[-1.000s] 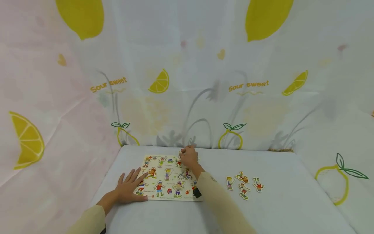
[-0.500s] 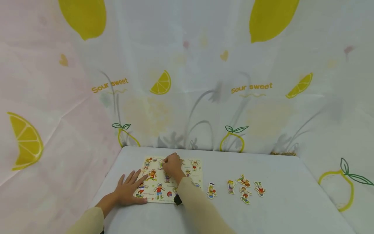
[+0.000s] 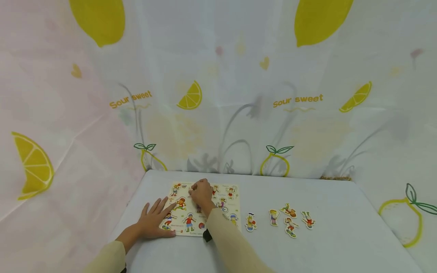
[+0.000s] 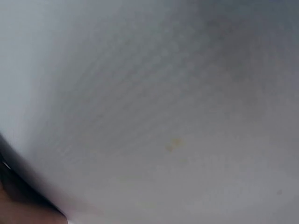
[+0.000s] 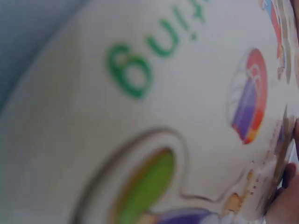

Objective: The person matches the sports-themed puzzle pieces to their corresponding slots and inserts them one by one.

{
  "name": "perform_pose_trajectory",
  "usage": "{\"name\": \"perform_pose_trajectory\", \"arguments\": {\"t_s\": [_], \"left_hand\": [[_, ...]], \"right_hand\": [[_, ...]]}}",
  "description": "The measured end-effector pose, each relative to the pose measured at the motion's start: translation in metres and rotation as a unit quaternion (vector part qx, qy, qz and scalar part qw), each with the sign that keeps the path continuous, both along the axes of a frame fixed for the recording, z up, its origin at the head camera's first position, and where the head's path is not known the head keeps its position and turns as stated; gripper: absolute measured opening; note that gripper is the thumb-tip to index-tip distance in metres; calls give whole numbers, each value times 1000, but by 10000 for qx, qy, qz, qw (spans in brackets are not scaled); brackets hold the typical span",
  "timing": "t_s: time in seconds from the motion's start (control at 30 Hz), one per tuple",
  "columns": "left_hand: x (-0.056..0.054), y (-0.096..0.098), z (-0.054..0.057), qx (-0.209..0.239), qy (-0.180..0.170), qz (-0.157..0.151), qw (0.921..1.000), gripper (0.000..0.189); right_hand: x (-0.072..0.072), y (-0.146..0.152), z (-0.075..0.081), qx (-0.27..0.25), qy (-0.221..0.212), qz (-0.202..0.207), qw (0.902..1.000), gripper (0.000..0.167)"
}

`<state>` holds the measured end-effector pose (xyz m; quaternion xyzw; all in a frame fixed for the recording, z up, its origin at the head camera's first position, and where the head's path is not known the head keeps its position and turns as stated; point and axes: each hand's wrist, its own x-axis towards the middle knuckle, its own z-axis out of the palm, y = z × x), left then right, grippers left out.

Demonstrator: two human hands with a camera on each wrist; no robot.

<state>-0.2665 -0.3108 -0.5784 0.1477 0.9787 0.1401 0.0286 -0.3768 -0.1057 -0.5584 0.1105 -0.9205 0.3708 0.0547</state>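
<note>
A cream puzzle board (image 3: 213, 218) with pictures of children playing sports lies on the white table. My left hand (image 3: 153, 222) rests on its left edge, fingers spread. My right hand (image 3: 202, 194) is over the top middle of the board, its fingertips drawn together on a child-shaped puzzle piece, mostly hidden by the hand. The right wrist view shows the board (image 5: 196, 107) close up with green printed letters, and fingers (image 5: 289, 175) at the right border. In the left wrist view, mostly pale cloth appears, with a bit of skin (image 4: 28, 214) at the lower left corner.
Right of the board lie several loose puzzle pieces: one (image 3: 250, 222) beside it and a cluster farther right, including a piece (image 3: 274, 217) and another (image 3: 308, 220). A lemon-print cloth (image 3: 239, 125) hangs behind and around the white table (image 3: 327, 250).
My right hand has moved left along the board's top row, uncovering its upper right pictures and a loose piece beside the board. My left hand has stayed on the board.
</note>
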Motion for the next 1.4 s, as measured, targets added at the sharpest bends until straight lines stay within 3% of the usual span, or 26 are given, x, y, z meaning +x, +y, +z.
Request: {"name": "perform_pose_trajectory", "arguments": {"t_s": [0.1,0.23,0.3,0.4,0.53,0.6,0.73,1.03,1.4], "left_hand": [[-1,-1,2,-6,0,-38,10000,107],[-2,-3,1,-193,-35,25,9998,108],[-2,-3,0,-193,-53,27,9998,108],[-3,-2,-1,-140,-63,2,9999,108],[-6,-3,-1,-162,14,25,9999,108],[-6,-4,0,-171,106,45,9998,107],[-5,-5,0,-64,214,38,9997,106],[-4,-3,-15,-253,194,-3,9995,106],[1,-4,-6,97,325,-162,9993,101]], "right_hand": [[2,2,7,25,-142,70,9999,18],[6,7,18,-284,-491,438,9974,47],[7,11,22,-115,-424,679,9967,59],[8,21,26,777,79,1045,9915,73],[9,39,37,1930,902,1346,9677,87],[9,49,42,2206,1094,1456,9582,89],[11,73,47,2488,1200,1544,9486,90],[22,147,35,2563,1280,1535,9457,91],[27,236,29,2817,1547,1210,9392,92]]}}
